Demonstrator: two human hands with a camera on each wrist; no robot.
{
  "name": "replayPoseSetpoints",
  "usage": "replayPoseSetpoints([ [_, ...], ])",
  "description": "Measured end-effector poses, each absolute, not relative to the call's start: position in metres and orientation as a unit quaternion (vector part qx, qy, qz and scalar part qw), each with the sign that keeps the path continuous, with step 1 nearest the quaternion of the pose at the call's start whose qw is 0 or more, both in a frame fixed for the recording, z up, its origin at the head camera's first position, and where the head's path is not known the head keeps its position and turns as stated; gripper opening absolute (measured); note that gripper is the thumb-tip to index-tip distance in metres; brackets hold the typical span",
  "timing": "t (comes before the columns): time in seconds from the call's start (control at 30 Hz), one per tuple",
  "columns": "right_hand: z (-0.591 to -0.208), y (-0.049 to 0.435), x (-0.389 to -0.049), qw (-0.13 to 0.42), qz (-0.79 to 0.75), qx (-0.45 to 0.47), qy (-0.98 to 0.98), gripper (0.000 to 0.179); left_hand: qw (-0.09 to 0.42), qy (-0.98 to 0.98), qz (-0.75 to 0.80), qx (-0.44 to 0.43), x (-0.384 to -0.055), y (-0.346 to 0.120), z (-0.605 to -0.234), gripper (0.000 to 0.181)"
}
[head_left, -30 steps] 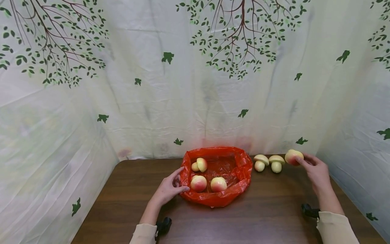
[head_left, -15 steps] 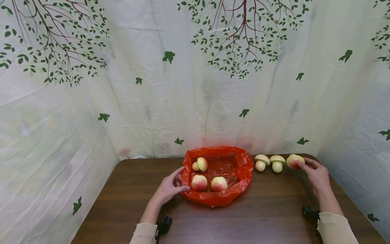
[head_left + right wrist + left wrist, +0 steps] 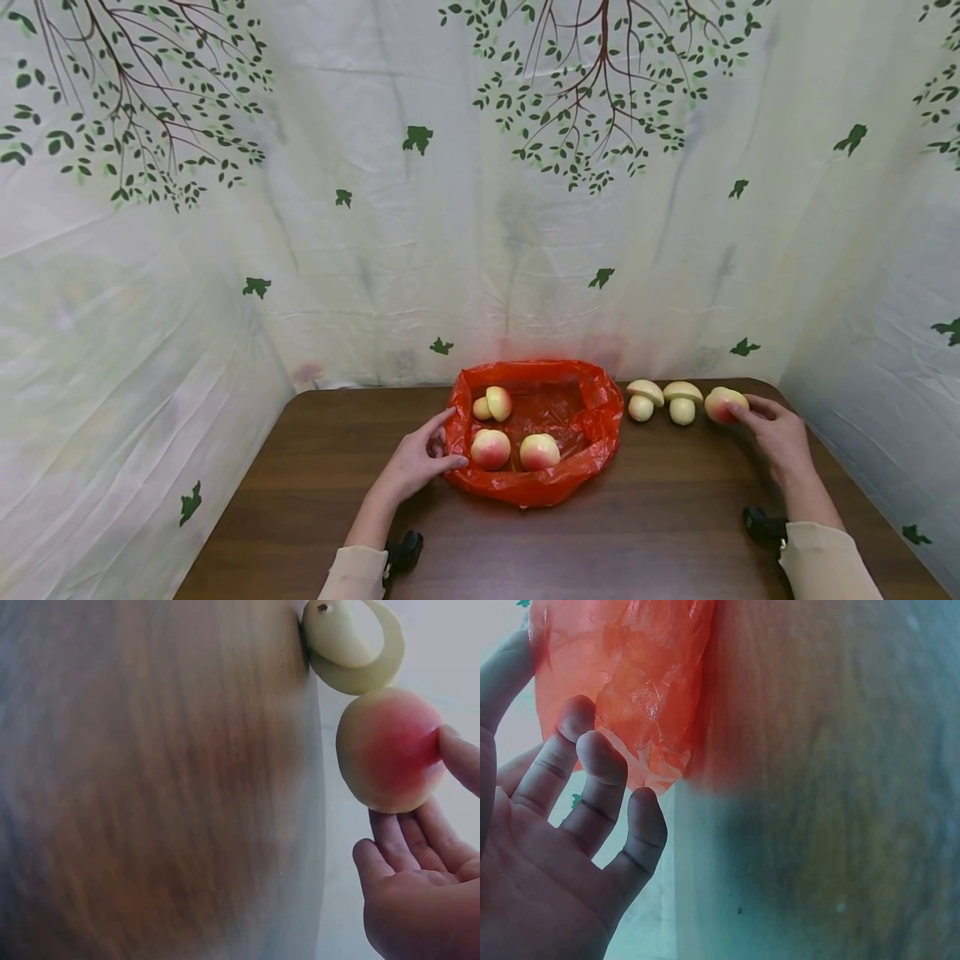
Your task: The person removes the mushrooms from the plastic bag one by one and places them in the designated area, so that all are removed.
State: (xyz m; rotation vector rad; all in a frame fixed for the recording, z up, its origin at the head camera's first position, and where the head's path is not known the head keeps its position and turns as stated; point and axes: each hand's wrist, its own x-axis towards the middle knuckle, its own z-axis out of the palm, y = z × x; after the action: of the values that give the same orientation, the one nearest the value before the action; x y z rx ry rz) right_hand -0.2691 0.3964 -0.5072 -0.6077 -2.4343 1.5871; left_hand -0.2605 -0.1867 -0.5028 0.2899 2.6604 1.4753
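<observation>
My right hand [image 3: 778, 433] reaches out to the far right, pinching a peach [image 3: 724, 405] just beside two mushrooms [image 3: 682, 402]. My left hand [image 3: 408, 467] touches the red bag's [image 3: 551, 492] left rim; whether it grips, I cannot tell. The table [image 3: 637, 533] is brown wood-grain, the hanging cloth [image 3: 480, 275] leaf-printed. Inside the bag lie two more peaches [image 3: 491, 451] and one mushroom [image 3: 498, 404].

the left wrist view's top edge cuts off the red bag [image 3: 634, 675], and its tabletop [image 3: 825, 825] is blurred; the right wrist view's edges crop the right hand [image 3: 424, 896] and a pale mushroom [image 3: 360, 676].
</observation>
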Motion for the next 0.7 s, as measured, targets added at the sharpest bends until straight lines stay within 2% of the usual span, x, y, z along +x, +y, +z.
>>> replayPoseSetpoints([
  [0.7,-0.5137,0.3962,-0.2751,0.073,0.522,-0.197,-0.827,0.077,0.035,0.868,0.485,0.106,-0.2609,-0.1873,-0.504,0.082],
])
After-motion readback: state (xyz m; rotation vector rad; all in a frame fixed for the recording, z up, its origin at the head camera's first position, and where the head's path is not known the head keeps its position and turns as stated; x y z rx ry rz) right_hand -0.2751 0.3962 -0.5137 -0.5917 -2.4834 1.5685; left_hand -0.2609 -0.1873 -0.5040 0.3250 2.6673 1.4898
